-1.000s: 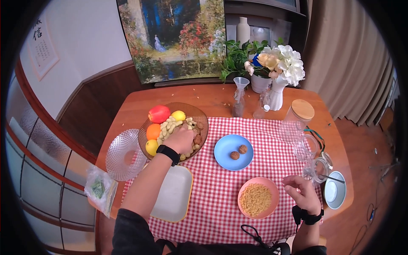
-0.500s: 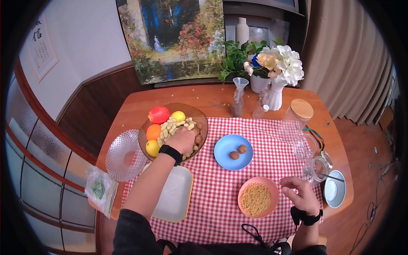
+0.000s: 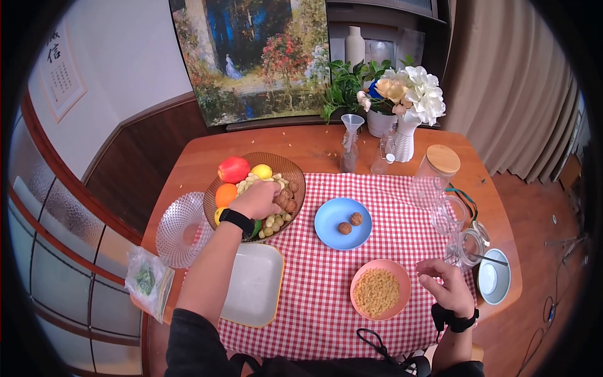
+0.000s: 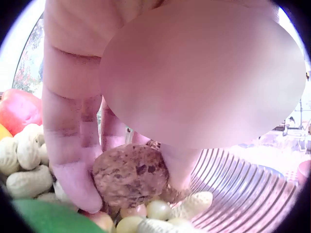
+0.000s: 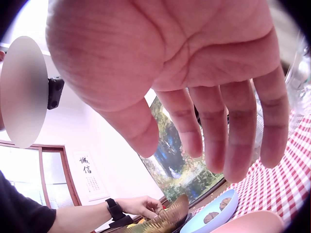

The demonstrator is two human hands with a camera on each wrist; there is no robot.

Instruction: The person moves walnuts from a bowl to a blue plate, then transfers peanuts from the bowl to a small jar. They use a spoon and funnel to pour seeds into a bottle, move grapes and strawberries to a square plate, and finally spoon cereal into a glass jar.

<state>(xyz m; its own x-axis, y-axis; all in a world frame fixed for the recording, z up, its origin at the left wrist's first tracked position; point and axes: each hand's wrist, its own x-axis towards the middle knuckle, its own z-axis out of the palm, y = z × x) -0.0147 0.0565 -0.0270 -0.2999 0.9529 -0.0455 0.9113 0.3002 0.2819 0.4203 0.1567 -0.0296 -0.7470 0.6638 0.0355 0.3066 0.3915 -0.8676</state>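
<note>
My left hand reaches into a brown ribbed bowl at the left of the table. Its thumb and fingers pinch a walnut, low among peanuts and grapes. More walnuts lie in the bowl beside the hand, along with a red fruit, an orange and lemons. My right hand hovers by the pink bowl, fingers relaxed, holding nothing. Two walnuts sit on the blue plate.
Yellow pasta-like pieces fill the pink bowl. A white tray lies near the left forearm, and a clear glass bowl beyond it. Glass jars and a light-blue bowl line the right side; bottles and flowers stand behind.
My left hand has shifted slightly left and up within the bowl, leaving more walnuts, grapes and something green uncovered. The right hand stays nearly still.
</note>
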